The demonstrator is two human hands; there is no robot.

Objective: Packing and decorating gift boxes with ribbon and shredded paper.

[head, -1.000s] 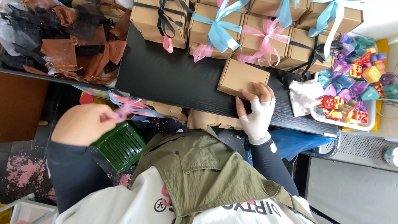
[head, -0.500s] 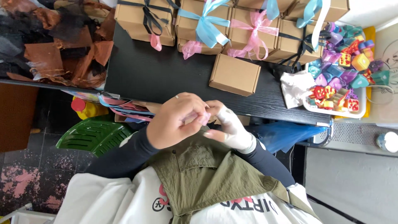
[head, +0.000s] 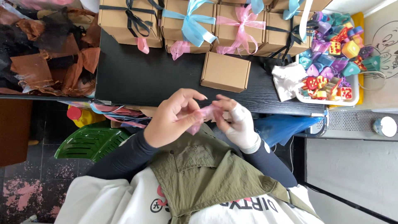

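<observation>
Both hands pinch a pink ribbon (head: 202, 117) between them, just in front of the chest and at the near edge of the black table (head: 141, 79). Fingers of the left hand (head: 174, 118) close on one end, while the gloved right hand (head: 236, 120) grips the other. Beyond them on the table sits a plain cardboard box (head: 226, 71), behind it a row of ribboned boxes (head: 188, 20), and to the right a white tray of colourful little boxes (head: 331, 54)
</observation>
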